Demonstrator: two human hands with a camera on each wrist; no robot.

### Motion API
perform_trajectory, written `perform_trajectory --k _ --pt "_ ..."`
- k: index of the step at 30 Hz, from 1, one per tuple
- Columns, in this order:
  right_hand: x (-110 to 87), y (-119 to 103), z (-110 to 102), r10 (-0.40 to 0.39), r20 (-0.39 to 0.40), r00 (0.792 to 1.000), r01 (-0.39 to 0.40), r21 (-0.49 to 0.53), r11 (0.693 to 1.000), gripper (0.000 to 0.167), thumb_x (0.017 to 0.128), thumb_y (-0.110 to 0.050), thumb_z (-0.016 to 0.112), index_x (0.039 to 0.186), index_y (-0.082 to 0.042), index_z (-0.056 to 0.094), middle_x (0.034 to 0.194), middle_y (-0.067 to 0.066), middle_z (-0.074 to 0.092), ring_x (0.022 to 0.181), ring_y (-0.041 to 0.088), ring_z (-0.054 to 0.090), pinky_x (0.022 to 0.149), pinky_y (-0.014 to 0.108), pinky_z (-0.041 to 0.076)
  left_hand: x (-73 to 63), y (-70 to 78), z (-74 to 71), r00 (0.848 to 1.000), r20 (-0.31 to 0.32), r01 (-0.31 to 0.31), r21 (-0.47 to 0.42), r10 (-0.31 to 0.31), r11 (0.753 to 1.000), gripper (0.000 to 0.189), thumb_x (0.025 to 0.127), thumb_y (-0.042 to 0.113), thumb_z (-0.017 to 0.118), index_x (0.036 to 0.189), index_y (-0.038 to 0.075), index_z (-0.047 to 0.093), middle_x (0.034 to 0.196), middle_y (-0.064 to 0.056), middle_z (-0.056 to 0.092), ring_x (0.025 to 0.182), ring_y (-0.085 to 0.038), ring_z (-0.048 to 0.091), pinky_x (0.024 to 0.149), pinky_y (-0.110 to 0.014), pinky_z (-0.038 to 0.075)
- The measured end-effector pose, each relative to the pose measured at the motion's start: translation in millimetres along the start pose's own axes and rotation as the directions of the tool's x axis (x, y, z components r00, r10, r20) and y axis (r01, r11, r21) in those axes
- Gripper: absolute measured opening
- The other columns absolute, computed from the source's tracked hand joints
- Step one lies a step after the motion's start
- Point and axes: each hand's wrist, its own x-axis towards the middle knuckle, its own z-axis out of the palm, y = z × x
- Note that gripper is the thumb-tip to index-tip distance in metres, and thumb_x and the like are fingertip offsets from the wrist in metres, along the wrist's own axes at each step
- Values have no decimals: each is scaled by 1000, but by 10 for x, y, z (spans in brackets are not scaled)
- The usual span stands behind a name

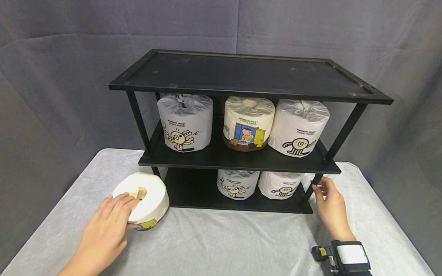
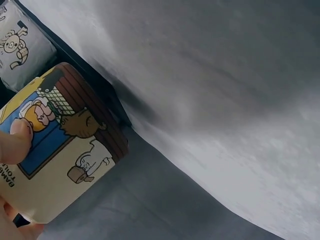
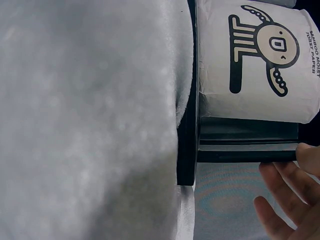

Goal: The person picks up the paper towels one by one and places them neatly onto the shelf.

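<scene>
At the table's left, my left hand (image 1: 105, 228) grips a cream toilet paper roll (image 1: 156, 197) from its near side. Its fingers reach over the top to the core hole, and the thumb (image 2: 17, 142) presses the printed wrapper in the left wrist view. The roll is held beside the left end of a black shelf rack (image 1: 241, 164). On the other side, my right hand (image 1: 331, 209) pinches the rack's lower right post (image 3: 245, 156) between thumb and fingers. Beside that post a white wrapped roll (image 3: 250, 60) stands on the bottom shelf.
Three wrapped rolls, white (image 1: 186, 124), cream (image 1: 248, 124) and white (image 1: 298, 128), stand on the middle shelf. Another white roll (image 1: 238, 184) is on the bottom shelf, right of its bare left part (image 1: 190, 188). A grey cloth (image 1: 224, 241) covers the table.
</scene>
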Motion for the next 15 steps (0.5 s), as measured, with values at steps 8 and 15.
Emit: perform_trajectory --k 8,15 --pt "2 -2 -9 -10 -1 1000 10 7 1000 22 97 3 58 119 4 54 104 29 66 91 46 64 79 56 49 73 108 86 1000 18 -17 -8 17 1000 58 108 38 20 120 -6 55 117 -19 59 117 -36 53 115 -38 21" --pt "5 -8 -7 -2 2 1000 2 2 1000 23 97 3 58 119 4 53 105 30 65 91 47 64 80 57 49 161 219 178 997 -54 -57 -24 55 998 43 101 28 35 119 -3 57 115 -17 60 114 -35 55 102 -49 35"
